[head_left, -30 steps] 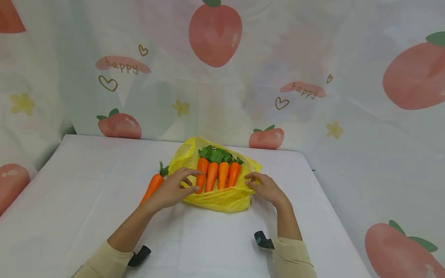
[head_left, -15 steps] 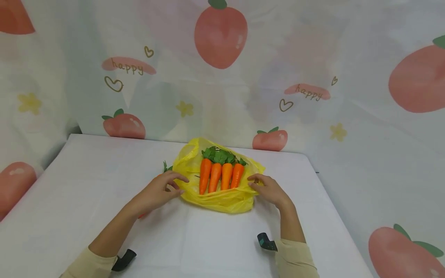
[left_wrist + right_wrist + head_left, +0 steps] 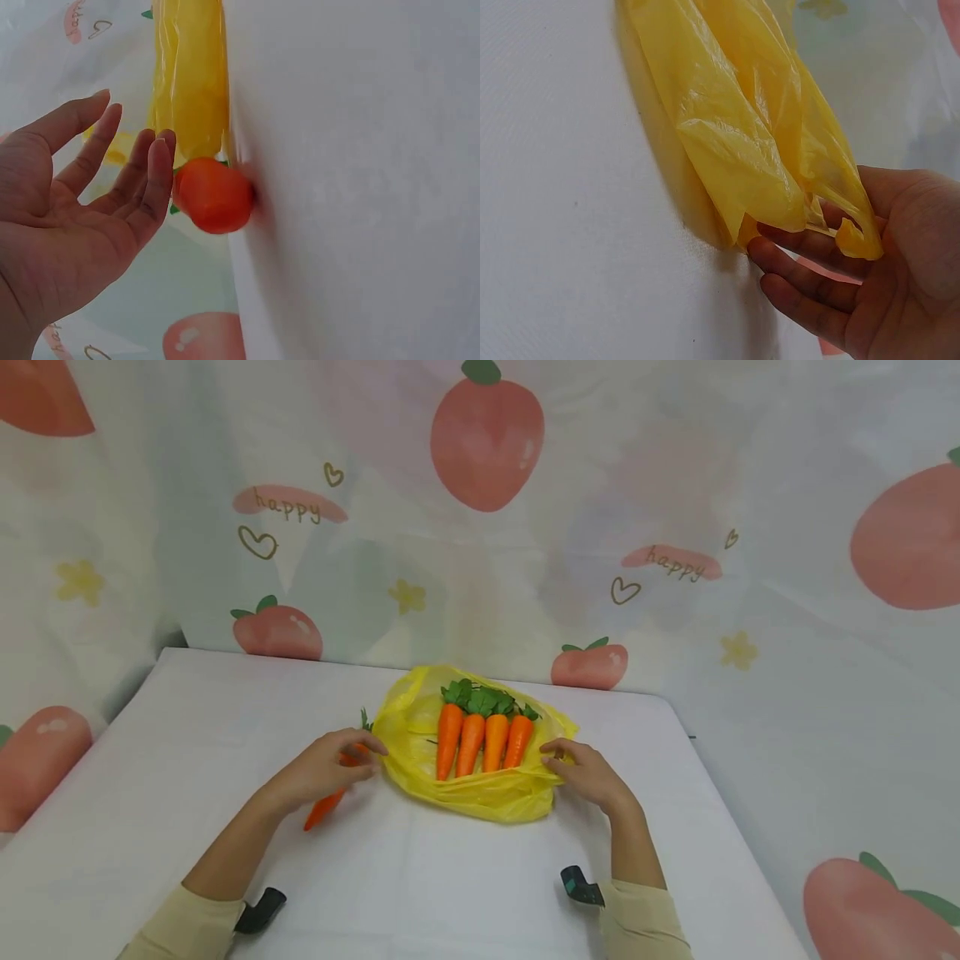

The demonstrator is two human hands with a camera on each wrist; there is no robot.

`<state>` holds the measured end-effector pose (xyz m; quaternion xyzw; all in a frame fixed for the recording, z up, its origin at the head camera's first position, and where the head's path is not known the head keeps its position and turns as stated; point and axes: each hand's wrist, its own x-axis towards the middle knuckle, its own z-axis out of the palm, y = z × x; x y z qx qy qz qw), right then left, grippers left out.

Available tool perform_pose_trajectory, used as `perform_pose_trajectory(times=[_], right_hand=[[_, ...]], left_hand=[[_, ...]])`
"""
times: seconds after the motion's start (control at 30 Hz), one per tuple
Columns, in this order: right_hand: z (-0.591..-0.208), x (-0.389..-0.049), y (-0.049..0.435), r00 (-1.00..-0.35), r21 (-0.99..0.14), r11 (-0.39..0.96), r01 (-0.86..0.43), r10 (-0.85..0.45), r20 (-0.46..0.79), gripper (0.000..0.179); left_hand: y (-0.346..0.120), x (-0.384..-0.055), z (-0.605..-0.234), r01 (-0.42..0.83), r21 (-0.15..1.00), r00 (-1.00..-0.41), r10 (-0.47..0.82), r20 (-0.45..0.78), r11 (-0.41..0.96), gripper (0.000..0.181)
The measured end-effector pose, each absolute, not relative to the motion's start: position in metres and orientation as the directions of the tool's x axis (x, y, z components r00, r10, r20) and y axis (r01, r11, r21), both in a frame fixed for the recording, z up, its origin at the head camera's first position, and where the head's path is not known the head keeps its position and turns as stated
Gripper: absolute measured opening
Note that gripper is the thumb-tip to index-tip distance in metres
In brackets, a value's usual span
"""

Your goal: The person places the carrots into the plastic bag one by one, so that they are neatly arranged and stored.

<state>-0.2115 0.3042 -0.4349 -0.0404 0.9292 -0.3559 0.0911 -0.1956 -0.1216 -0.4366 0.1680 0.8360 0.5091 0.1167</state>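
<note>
A yellow plastic bag [image 3: 480,802] lies with its mouth spread, and several orange carrots [image 3: 470,743] with green leafy tops rest side by side in it. Left of the bag, a single loose carrot [image 3: 324,810] lies on the table, partly hidden under my left hand [image 3: 322,768]. That hand hovers over it, fingers loosely bent and holding nothing; the left wrist view shows a gap between thumb and fingers, the fingertips close to the carrot's end [image 3: 216,196]. My right hand [image 3: 592,774] holds the bag's right edge, the yellow film [image 3: 735,157] passing between thumb and fingers.
A white cloth covers the table [image 3: 450,885]. Behind it hangs a patterned curtain [image 3: 360,635] with printed fruit, close to the table's back edge. Black wrist-worn devices [image 3: 260,910] stick out from both sleeves.
My left hand has drawn back leftward from over the carrots in the bag to above the loose carrot. The right hand stays at the bag's edge. The view has shifted slightly.
</note>
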Motion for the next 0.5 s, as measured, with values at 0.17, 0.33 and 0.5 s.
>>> perform_pose_trajectory(times=[0.17,0.33,0.5], right_hand=[[-0.435,-0.211,0.304,-0.98,-0.67,0.742,-0.007,-0.137,-0.141,0.034],[-0.436,-0.212,0.304,-0.981,-0.673,0.74,-0.011,-0.14,-0.137,0.033],[-0.436,-0.213,0.303,-0.98,-0.669,0.743,-0.006,-0.137,-0.143,0.034]], left_hand=[[-0.13,-0.199,-0.437,0.134,0.886,-0.934,0.356,-0.037,0.444,0.021],[-0.137,-0.204,-0.439,0.12,0.892,-0.937,0.346,-0.043,0.435,0.023],[-0.145,-0.207,-0.44,0.095,0.881,-0.95,0.308,-0.06,0.463,0.024]])
